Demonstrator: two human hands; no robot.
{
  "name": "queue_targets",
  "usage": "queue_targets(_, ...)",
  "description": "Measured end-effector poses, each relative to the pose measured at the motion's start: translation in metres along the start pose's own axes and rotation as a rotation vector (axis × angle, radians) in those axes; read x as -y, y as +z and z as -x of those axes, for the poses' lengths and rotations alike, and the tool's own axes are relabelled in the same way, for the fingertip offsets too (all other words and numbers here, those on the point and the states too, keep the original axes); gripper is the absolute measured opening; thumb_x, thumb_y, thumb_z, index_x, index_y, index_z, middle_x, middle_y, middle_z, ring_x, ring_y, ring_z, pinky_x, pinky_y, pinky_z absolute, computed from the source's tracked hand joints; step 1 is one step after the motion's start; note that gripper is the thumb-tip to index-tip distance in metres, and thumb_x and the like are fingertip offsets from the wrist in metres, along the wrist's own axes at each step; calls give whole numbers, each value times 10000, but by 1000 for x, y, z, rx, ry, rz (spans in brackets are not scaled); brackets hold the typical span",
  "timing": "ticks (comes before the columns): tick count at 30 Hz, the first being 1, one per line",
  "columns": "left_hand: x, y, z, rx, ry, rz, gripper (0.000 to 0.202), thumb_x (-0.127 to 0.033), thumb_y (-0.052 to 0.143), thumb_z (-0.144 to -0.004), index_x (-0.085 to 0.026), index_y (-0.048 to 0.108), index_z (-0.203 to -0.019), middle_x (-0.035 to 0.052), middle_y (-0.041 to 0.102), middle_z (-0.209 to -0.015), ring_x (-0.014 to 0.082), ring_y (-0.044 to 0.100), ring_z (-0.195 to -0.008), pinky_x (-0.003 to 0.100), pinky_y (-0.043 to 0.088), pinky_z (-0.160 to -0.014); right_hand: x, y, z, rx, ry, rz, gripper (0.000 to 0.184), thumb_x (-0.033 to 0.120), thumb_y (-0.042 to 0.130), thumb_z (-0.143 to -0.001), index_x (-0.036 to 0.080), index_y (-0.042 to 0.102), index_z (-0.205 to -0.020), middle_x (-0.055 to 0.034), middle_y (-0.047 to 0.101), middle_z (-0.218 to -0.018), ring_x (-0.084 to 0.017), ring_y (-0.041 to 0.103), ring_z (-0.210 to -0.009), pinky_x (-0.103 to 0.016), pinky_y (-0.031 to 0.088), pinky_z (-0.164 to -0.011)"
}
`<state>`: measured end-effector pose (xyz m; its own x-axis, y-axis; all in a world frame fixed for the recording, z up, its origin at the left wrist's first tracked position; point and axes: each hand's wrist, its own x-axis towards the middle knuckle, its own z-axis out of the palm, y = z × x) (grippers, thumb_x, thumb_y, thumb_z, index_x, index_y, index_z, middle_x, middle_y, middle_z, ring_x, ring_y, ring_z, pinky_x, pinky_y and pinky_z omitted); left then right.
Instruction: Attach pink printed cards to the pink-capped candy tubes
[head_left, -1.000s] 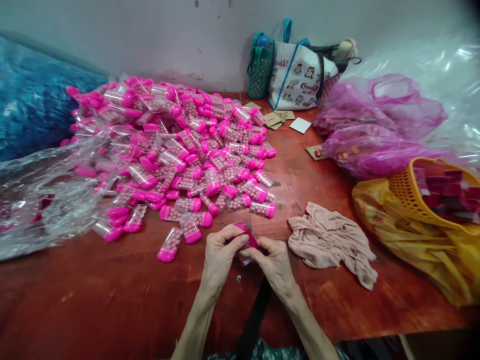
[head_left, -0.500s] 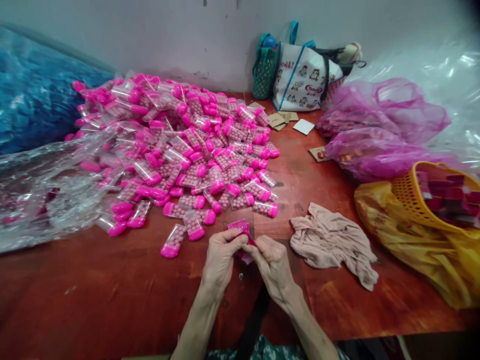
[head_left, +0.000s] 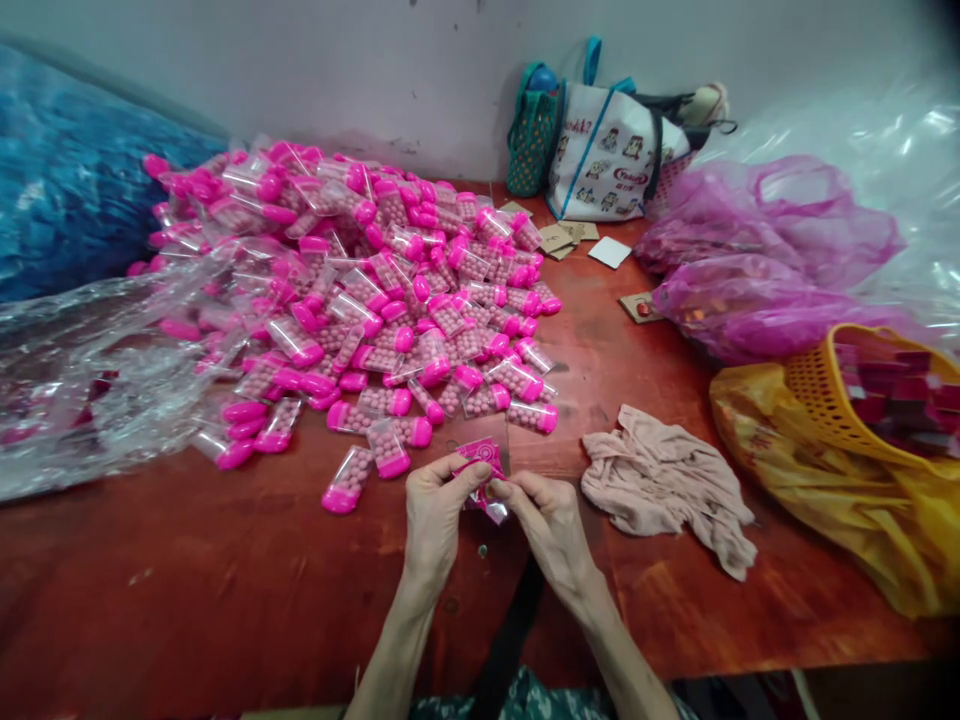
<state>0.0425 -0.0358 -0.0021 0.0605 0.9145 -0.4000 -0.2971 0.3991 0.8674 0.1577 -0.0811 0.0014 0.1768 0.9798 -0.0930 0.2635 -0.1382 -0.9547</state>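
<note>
Between my two hands, low over the table, is a small pink printed wrapper point(head_left: 480, 452) with a circle pattern at its far end and a shiny clear part below. My left hand point(head_left: 435, 510) pinches its left side between thumb and fingers. From the right, my right hand point(head_left: 549, 515) pinches the opposite edge, fingertips close to the left thumb. The fingers cover part of the wrapper, so what is inside it cannot be made out. Just beyond lies a clear bottle point(head_left: 348, 480) with a pink cap and pink beads, at the front of a large heap of such bottles point(head_left: 390, 290).
A crumpled beige cloth point(head_left: 664, 480) lies right of my hands. Further right stands a yellow basket point(head_left: 817, 395) of dark red pieces on a yellow bag point(head_left: 780, 470). Pink plastic bags point(head_left: 765, 290), cardboard pieces point(head_left: 609, 252) and a tote bag point(head_left: 600, 160) sit behind. Clear sheeting point(head_left: 150, 370) spreads left.
My hands have shifted slightly, and the right hand has opened a little away from the left. More of the wrapper and its shiny lower part now shows.
</note>
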Motion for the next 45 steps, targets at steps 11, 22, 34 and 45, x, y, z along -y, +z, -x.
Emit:
queue_targets(11,-4,1,8,-92,293,-236,250,-176,732,-606,-175,574,-800,-21,606,-725,114,572,-659,202,452,-591,1,2,2,-12,-55,118,401,377,390,-902,176,412,-555,49,338,-538,-81,322,-494,-218,238,-473)
queue_targets(22,1,-4,-1,-10,429,-172,204,-113,715,-630,-178,534,-697,8,587,-842,147,559,-838,252,449,-740,-2,5,0,-1,-87,92,386,354,384,-911,175,430,-571,40,377,-558,-88,353,-517,-211,266,-491)
queue_targets(34,-6,-14,-2,272,410,-375,78,-170,608,-760,-162,675,-722,56,617,-837,181,571,-803,279,424,-721,-4,0,-1,-8,-113,133,345,330,393,-912,163,570,-668,16,505,-588,-104,457,-540,-210,331,-525)
queue_targets(45,4,-16,-3,146,254,-111,175,-149,657,-703,-153,611,-533,-39,472,-534,81,402,-528,211,316,-505,4,3,0,-42,-209,120,239,228,486,-869,167,582,-660,15,532,-583,-104,483,-541,-203,357,-538)
